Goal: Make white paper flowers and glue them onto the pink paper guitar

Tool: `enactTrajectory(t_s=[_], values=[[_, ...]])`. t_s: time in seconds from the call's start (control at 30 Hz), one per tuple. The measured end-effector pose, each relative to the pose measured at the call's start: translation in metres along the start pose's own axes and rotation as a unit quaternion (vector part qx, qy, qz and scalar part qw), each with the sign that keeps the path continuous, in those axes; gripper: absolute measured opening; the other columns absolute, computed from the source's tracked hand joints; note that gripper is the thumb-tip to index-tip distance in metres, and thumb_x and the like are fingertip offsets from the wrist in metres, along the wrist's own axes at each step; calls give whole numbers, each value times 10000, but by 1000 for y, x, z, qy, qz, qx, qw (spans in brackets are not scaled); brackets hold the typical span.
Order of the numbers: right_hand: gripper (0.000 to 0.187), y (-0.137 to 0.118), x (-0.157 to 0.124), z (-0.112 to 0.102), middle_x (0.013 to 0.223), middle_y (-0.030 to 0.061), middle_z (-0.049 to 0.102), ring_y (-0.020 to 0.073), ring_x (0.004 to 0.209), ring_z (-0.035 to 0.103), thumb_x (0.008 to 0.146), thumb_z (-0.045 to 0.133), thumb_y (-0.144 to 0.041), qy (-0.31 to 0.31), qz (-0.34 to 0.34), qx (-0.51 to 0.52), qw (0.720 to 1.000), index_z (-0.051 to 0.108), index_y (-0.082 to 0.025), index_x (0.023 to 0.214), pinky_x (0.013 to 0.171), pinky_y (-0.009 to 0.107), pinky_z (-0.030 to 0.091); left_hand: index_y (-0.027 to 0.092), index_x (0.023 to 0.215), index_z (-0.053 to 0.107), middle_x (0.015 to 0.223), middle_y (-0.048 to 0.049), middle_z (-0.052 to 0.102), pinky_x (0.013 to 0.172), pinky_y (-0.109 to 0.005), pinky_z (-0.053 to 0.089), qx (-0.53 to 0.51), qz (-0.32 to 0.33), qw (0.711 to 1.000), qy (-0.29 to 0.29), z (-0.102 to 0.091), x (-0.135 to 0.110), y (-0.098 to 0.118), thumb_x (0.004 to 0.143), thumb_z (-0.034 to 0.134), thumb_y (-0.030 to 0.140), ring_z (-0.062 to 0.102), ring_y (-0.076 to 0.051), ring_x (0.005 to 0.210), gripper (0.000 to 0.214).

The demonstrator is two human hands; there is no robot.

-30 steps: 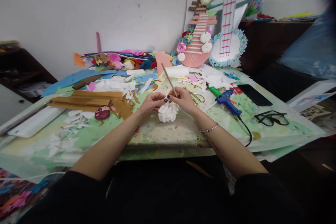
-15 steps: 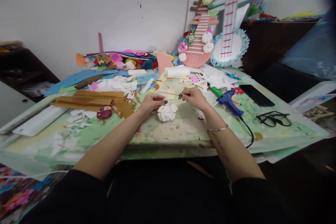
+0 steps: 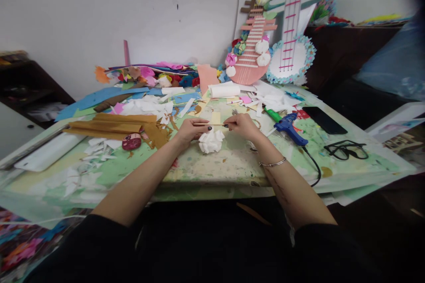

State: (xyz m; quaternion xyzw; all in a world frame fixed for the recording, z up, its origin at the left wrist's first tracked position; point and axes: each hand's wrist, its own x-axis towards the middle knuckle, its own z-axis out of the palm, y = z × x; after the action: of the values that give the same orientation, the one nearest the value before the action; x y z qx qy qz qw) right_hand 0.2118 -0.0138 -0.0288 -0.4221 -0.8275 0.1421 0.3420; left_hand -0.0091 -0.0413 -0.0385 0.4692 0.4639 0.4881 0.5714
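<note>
My left hand (image 3: 194,131) is closed, its thumb and fingers pinched at the upper edge of a white ruffled paper flower (image 3: 211,142). Just above that flower, a thin wooden stick (image 3: 216,124) runs level between my two hands. My right hand (image 3: 243,125) pinches the stick's right end. The stick's left part lies across the fingertips of my left hand; whether they grip it too is hard to see. Behind my right hand, a pair of scissors (image 3: 257,124) is partly hidden.
A blue glue gun (image 3: 291,130), a black phone (image 3: 324,120) and glasses (image 3: 345,149) lie to the right. Brown crepe paper (image 3: 113,125), a dark red round object (image 3: 132,142) and white scraps are on the left. A white roll (image 3: 225,92) and two decorated paper instruments (image 3: 254,57) stand farther back.
My right hand has moved slightly left, and the stick has come down toward the flower and left fingertips, now level. The scissors behind my right hand show more. My left hand stays nearly still.
</note>
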Motion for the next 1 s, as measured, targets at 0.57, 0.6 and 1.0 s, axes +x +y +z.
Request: enactTrajectory(t_s=[0.57,0.6,1.0], values=[[238,-4,2,7,719,49,703,165,658,598,817,552,-194,18,-48,-47,998,784,-207,868,627,268,368,112,730,680,671,-51,676,456,-208,450,-57,-5,998,39,-2,4,2,564,788,372,595,-114,510,327],[234,-4,2,7,728,51,706,166,661,600,822,560,-203,21,-49,-49,997,785,-212,883,628,269,372,113,732,681,665,-51,675,454,-210,450,-57,-5,998,41,-1,4,2,564,785,373,595,-116,508,327],[240,-10,0,12,802,77,710,173,685,619,859,552,-208,56,-59,-72,994,787,-219,909,644,274,410,127,679,687,634,-28,675,497,-216,462,-40,25,996,74,0,1,2,506,817,328,609,-124,549,295]])
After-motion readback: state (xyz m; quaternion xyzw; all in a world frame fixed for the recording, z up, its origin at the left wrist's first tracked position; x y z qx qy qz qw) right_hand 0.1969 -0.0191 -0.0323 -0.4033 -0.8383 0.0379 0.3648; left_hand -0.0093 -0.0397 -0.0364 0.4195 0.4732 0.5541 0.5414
